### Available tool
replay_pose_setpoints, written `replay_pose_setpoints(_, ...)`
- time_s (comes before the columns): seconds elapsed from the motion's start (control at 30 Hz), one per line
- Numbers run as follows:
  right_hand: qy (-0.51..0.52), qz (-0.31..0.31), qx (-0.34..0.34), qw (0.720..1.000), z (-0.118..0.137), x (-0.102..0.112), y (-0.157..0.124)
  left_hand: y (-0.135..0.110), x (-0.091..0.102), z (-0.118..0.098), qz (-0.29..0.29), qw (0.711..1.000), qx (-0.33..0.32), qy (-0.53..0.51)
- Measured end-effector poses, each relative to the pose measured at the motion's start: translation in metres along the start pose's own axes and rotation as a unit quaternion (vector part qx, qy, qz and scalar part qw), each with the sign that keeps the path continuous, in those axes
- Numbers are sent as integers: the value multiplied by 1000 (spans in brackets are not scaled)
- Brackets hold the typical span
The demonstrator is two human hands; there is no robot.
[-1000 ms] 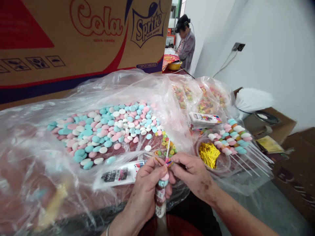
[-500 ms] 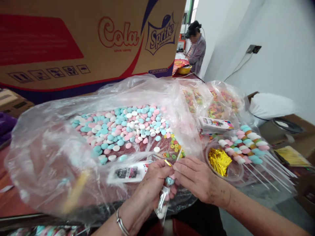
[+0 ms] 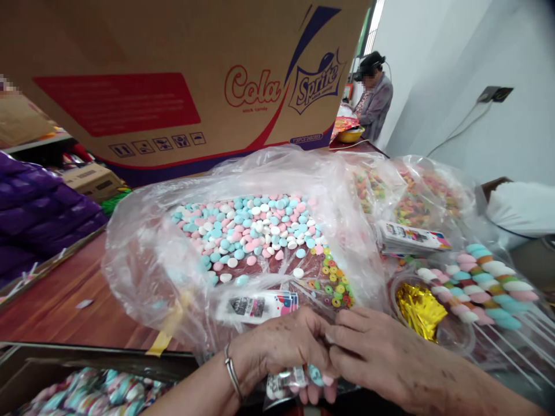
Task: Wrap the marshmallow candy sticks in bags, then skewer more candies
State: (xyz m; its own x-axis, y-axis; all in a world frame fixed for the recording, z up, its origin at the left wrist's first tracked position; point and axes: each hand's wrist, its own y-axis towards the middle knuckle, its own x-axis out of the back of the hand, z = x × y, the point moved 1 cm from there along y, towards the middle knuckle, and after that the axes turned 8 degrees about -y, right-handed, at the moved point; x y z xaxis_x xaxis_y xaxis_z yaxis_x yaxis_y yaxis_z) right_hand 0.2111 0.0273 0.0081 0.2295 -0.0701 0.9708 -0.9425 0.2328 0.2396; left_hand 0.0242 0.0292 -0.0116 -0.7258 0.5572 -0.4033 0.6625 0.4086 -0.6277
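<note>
My left hand [image 3: 288, 342] is closed around a candy skewer in a clear wrapper [image 3: 288, 379], low in the middle of the head view. My right hand [image 3: 368, 349] meets it from the right with bent fingers, pinching at the same skewer's top end. The fingers hide the skewer's upper part and its stick. Just beyond the hands lies a stack of printed cards [image 3: 255, 306]. Loose pink, blue and white candies [image 3: 247, 225] spread over a clear plastic bag, with small ring candies [image 3: 333, 283] at their near right.
To the right are a round tub [image 3: 462, 341] of gold twist ties [image 3: 420, 309] and several unwrapped candy skewers [image 3: 489, 283]. A large carton [image 3: 173, 58] stands behind. Wrapped skewers [image 3: 99, 393] fill a box at lower left. Another person [image 3: 377, 101] sits at the far table.
The view has swung left, so the table's things appear further right. My hands have drawn together over the skewer's top, and the gold tie and white stick there are now hidden.
</note>
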Motion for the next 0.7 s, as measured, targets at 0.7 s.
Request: replay_pose_setpoints(0.7,52,-316,-301,898,17,4,58,-18,-20,1,-283,859,-409,-124)
